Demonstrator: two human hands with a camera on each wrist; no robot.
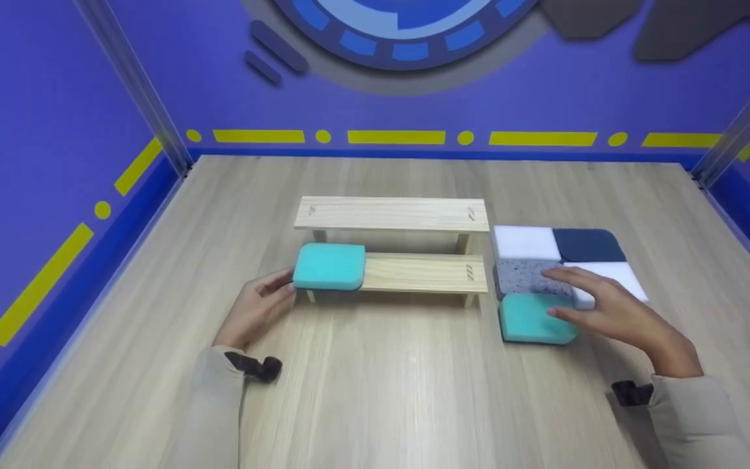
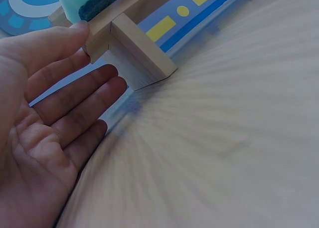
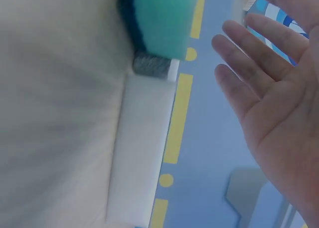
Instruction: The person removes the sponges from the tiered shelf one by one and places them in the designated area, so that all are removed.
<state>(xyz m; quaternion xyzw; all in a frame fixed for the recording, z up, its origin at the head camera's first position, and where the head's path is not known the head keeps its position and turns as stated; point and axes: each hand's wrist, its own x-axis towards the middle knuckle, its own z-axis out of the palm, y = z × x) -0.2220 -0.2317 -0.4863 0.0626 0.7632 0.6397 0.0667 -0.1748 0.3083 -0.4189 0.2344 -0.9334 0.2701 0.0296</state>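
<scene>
A turquoise sponge [image 1: 329, 266] with a darker scouring side lies on the left end of the lower step of a light wooden two-tier rack [image 1: 424, 272]. My left hand [image 1: 256, 307] is at that end, its thumb and index fingertips by the board's corner, the other fingers extended. My right hand [image 1: 616, 312] hovers, fingers spread and holding nothing, over a group of sponges. A second turquoise sponge [image 1: 534, 318] lies in front, beside a speckled grey sponge [image 1: 525, 276]. White blocks [image 1: 526, 242] and a dark sponge [image 1: 590, 245] complete the group.
The rack's upper step [image 1: 391, 213] stands behind the lower one. Everything is on a pale wood-grain table [image 1: 375, 391], bounded by blue panels [image 1: 381, 111] at the back and sides.
</scene>
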